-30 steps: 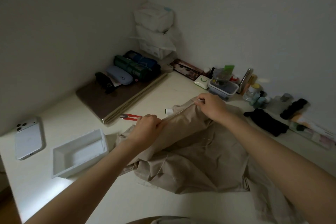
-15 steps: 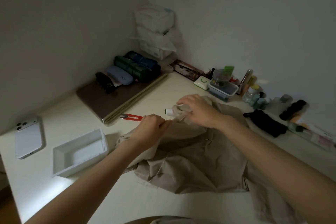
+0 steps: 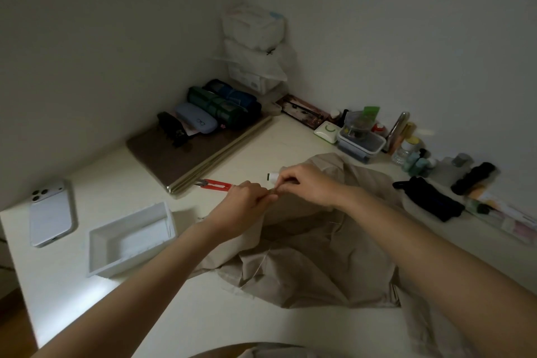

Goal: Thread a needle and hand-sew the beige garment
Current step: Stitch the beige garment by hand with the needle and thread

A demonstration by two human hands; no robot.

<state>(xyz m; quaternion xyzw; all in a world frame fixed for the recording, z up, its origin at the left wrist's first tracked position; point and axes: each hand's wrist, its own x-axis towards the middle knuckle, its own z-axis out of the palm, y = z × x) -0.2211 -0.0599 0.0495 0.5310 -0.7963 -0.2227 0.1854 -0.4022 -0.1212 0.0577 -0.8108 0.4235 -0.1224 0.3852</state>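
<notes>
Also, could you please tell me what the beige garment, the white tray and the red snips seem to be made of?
Beige garment: thin woven cloth, matte; creases and folds softly.
White tray: probably plastic, smooth, with moulded walls.
Red snips: red handle likely plastic or painted metal, darker metal tips.

Table (image 3: 290, 139): garment (image 3: 319, 264), tray (image 3: 128, 219), phone (image 3: 50, 212), snips (image 3: 218, 184)

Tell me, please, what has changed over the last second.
The right hand moved left to meet the left hand, bunching the beige garment edge that both pinch. Left hand, red thread snips, white tray and phone stayed put.
</notes>
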